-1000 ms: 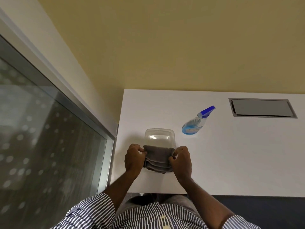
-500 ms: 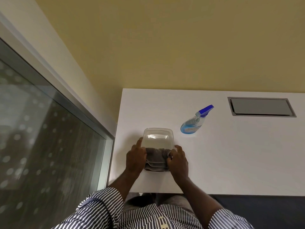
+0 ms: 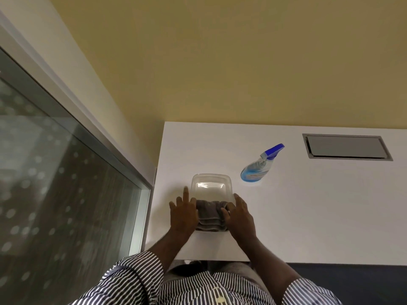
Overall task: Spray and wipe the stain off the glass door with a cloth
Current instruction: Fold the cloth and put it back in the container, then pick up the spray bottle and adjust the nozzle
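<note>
Both hands are now lying flatter than a second ago, when they were gripping the cloth in fists. Left of the white table [image 3: 308,205], the glass door [image 3: 55,194] is showing pale blurred spots. At the table's near left, the clear plastic container [image 3: 211,183] is holding the folded grey cloth [image 3: 210,214]; the left hand [image 3: 182,214] and right hand [image 3: 240,214] are resting against it with fingers loosely extended. Further right, the blue spray bottle [image 3: 257,168] is standing.

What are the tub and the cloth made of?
The tub looks like clear, glossy plastic: the white table shows through it and a highlight glints inside. The cloth seems soft grey fabric, perhaps microfibre: matte, lying in limp folds.
</note>
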A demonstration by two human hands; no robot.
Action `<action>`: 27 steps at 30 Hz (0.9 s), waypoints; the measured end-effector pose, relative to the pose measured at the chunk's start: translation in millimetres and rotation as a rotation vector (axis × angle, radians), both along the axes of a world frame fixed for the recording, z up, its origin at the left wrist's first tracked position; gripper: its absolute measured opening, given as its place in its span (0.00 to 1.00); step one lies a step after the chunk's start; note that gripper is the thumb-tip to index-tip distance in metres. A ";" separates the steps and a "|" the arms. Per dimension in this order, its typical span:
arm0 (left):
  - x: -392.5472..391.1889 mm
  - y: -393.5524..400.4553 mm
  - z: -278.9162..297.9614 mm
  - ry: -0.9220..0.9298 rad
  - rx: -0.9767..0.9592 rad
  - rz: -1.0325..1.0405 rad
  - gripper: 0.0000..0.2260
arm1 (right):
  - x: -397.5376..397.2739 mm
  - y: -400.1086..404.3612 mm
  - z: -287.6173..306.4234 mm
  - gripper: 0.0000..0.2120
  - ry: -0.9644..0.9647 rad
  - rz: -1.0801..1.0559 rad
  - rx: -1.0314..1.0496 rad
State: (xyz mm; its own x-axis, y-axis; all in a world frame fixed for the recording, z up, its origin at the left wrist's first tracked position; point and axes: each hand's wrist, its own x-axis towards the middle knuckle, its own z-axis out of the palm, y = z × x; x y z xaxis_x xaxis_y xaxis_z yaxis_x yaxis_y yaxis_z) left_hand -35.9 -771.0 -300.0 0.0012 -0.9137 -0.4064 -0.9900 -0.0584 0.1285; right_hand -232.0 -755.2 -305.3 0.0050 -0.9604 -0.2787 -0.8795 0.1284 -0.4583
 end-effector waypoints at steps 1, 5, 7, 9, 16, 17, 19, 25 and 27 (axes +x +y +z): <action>0.7 1.2 -0.4 -0.001 0.004 -0.002 0.18 | -0.9 0.9 0.4 0.18 -0.016 -0.003 -0.013; 3.2 4.6 -3.1 -0.013 0.001 -0.029 0.20 | -3.2 2.6 0.2 0.17 -0.075 -0.029 0.015; 2.3 4.4 -3.7 -0.022 0.002 -0.049 0.21 | -1.9 3.1 0.3 0.16 -0.113 -0.068 0.044; 1.0 3.8 -4.9 -0.057 0.011 -0.084 0.22 | -0.4 5.2 0.6 0.11 -0.127 -0.096 0.040; 0.1 3.5 -6.5 -0.136 0.007 -0.165 0.22 | 1.4 7.3 2.7 0.10 -0.095 -0.089 -0.022; 0.4 3.4 -6.5 -0.126 0.001 -0.163 0.22 | 1.7 6.9 2.8 0.11 -0.097 -0.086 -0.021; 1.8 4.0 -7.4 -0.099 -0.014 -0.156 0.22 | 1.9 8.0 2.1 0.16 -0.085 -0.080 -0.016; 6.9 3.1 -5.6 0.013 -0.101 -0.171 0.31 | 6.3 1.2 8.6 0.24 -0.030 -0.088 -0.142; 5.5 -3.1 0.5 0.082 -0.143 -0.178 0.32 | 7.0 -4.1 12.3 0.24 -0.025 -0.074 -0.193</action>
